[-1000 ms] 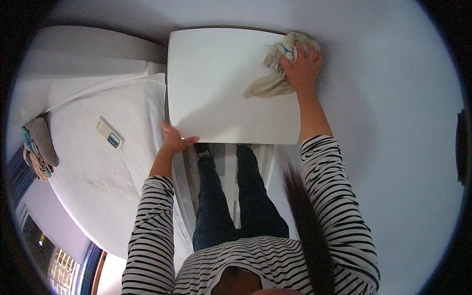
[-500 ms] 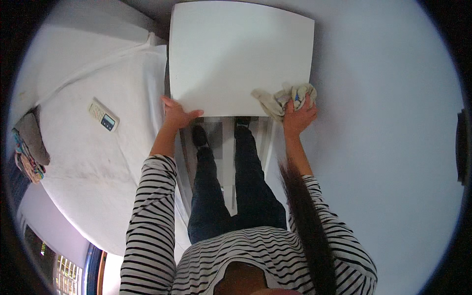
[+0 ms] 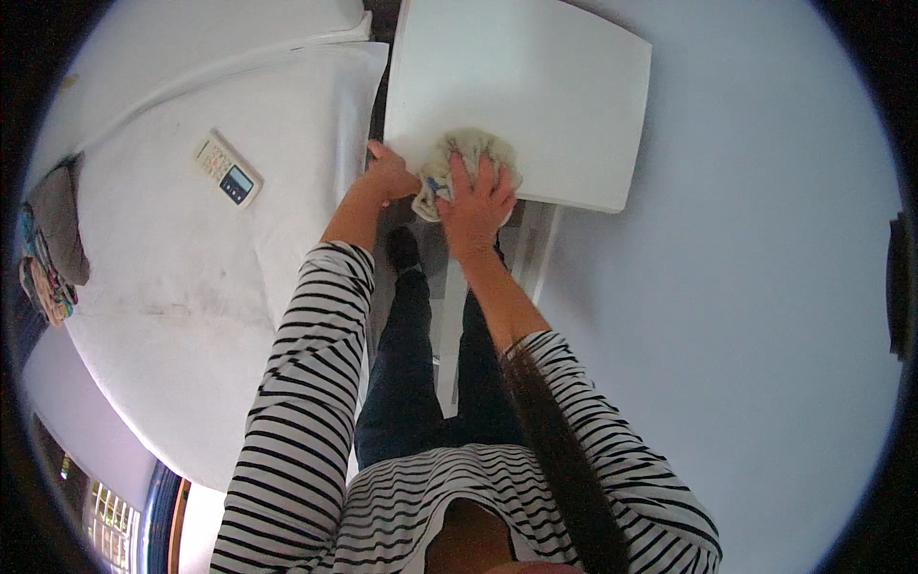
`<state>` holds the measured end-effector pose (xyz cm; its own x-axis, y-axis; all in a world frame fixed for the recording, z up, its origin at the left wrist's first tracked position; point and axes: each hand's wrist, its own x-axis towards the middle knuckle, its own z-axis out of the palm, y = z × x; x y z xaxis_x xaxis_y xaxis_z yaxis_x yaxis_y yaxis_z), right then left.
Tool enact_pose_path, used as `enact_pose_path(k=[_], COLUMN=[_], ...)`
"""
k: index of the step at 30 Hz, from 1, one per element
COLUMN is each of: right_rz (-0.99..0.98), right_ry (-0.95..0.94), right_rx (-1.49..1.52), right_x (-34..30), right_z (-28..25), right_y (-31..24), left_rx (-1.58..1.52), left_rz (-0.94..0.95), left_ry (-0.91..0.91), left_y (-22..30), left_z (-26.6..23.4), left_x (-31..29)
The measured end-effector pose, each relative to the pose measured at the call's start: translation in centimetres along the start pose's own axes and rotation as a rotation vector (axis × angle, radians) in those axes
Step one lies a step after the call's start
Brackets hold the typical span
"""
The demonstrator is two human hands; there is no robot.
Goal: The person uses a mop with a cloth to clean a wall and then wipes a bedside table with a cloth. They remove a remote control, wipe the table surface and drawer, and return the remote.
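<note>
The right hand (image 3: 475, 206) lies flat with fingers spread on a crumpled, pale cream cloth (image 3: 461, 163), pressing it onto the white tabletop (image 3: 535, 91) close to its near edge, toward the near left corner. The left hand (image 3: 389, 178) is curled around that same left corner of the tabletop, just beside the cloth. A white remote control (image 3: 227, 170) rests on the white bed (image 3: 182, 287), well apart from the hands.

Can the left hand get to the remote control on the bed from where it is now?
Probably yes. The left hand grips the white table's edge beside the bed, and nothing lies between it and the remote control.
</note>
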<state>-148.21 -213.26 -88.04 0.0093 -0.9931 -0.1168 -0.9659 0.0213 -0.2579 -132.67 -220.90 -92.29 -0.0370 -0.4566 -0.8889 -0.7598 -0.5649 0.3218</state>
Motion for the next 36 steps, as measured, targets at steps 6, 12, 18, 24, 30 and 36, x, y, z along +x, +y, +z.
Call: enact_pose_path(k=[6,12,18,24,30,36], right_rz=[-0.280,0.213,-0.335,-0.782,-0.795,-0.337], right_ry=[0.028,0.250,0.231,-0.079,-0.222,-0.188], right_rx=[-0.113,-0.268,-0.084,0.045,-0.004,-0.156], right_x=[1.0,8.8,12.8,4.9,1.4,-0.3], right_z=[-1.9,-2.2,0.1,0.4,-2.7,-7.3], right_y=[10.2,14.0,-1.5,-4.1,3.2,14.1], left_rx=[0.230,-0.445,-1.423,-2.051,-1.391,-0.906], left_rz=[0.105,0.173,0.364,0.438,0.197,0.206], left_ry=[0.021,0.126,0.004,-0.222,0.118,0.272], left_y=[-0.6,-2.3,-4.5,-8.1,-5.5,-2.3], left_z=[0.9,1.8,3.6,4.2,1.9,1.6], left_x=[-0.8,-1.1,-3.3,-5.4,-7.1,-5.0])
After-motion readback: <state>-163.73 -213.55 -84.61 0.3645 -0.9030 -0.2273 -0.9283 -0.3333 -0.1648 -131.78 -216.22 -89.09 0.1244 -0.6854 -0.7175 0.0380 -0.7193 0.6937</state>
